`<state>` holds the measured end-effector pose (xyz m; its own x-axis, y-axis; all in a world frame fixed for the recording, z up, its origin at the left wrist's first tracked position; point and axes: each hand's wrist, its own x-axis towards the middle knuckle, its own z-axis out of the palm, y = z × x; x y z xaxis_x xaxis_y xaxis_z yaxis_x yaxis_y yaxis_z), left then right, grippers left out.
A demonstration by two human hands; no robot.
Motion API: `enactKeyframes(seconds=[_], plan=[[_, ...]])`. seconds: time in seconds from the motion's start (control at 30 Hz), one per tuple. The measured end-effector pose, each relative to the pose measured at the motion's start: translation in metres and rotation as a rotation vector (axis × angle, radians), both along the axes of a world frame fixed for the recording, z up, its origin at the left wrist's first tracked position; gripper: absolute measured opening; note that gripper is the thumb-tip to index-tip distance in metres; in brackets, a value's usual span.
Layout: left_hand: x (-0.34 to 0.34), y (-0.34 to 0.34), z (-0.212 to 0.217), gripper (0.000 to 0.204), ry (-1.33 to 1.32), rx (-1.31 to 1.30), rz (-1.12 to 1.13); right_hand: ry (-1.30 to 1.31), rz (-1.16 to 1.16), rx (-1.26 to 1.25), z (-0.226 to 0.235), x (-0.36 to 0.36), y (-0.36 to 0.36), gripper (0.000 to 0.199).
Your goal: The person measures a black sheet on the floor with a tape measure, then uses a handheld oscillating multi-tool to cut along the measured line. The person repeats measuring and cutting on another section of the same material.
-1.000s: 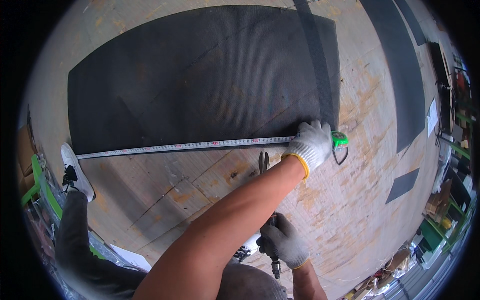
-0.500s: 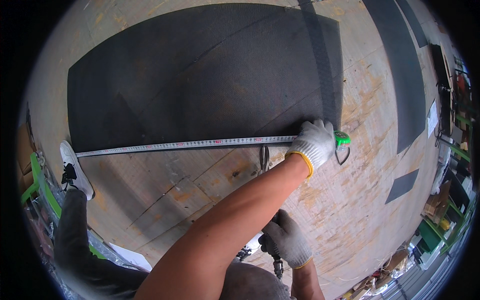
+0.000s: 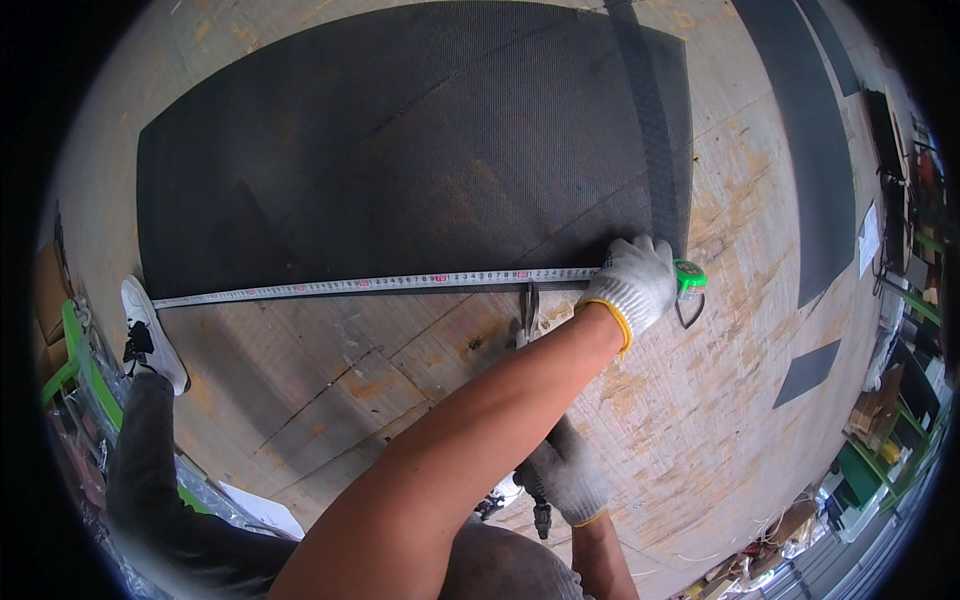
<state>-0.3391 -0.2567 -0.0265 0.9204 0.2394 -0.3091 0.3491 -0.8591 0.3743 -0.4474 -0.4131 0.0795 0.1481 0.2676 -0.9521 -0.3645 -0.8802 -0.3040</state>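
A tape measure (image 3: 690, 277) with a green case lies at the near right corner of a large black mesh-textured sheet (image 3: 400, 150). Its pulled-out blade (image 3: 400, 282) runs along the sheet's near edge, its far end by the shoe on the left. My left hand (image 3: 637, 283), in a white glove with a yellow cuff, is closed over the blade beside the case. Below my left forearm, my gloved right hand (image 3: 568, 472) grips a hand tool (image 3: 542, 518) with a hose fitting at its tail. The tool's slim dark jaws reach the sheet's edge; my forearm hides its middle.
A shoe (image 3: 150, 335) stands at the sheet's left corner. On the worn wooden surface (image 3: 690, 420) lie a long dark strip (image 3: 815, 170) and a small dark offcut (image 3: 808, 374) to the right. Green racks (image 3: 895, 450) and clutter line the right side.
The tool in my right hand has moved slightly away from me and to the left, its jaws now at the sheet's edge. My left hand stays on the tape; the view has shifted slightly.
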Motion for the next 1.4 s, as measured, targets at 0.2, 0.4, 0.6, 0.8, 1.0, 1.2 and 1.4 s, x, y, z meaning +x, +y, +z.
enactKeyframes(seconds=[0.2,0.4,0.6,0.8,1.0,1.2,1.4], plan=[[0.001,0.001,-0.001,0.03,-0.012,-0.055,0.031,-0.057,-0.012,0.055,-0.014,-0.007,-0.006,0.04],[-0.001,0.004,0.002,0.03,0.005,-0.035,-0.022,-0.03,-0.021,0.098,-0.019,-0.003,-0.004,0.036],[-0.001,0.006,0.004,0.031,0.005,-0.075,0.0,-0.068,0.0,0.093,-0.02,-0.002,0.002,0.033],[0.001,0.009,0.006,0.032,0.063,-0.12,-0.011,-0.017,-0.066,0.087,-0.028,-0.004,-0.003,0.031],[-0.002,0.014,0.007,0.029,0.044,-0.147,-0.011,0.018,-0.109,0.122,-0.031,-0.004,-0.004,0.029],[-0.015,0.048,-0.003,0.022,-0.06,-0.275,-0.068,0.097,-0.198,0.055,-0.031,-0.004,-0.002,0.03],[-0.011,0.077,-0.008,0.026,-0.043,-0.375,-0.16,0.078,-0.246,0.126,-0.035,-0.006,-0.005,0.03]])
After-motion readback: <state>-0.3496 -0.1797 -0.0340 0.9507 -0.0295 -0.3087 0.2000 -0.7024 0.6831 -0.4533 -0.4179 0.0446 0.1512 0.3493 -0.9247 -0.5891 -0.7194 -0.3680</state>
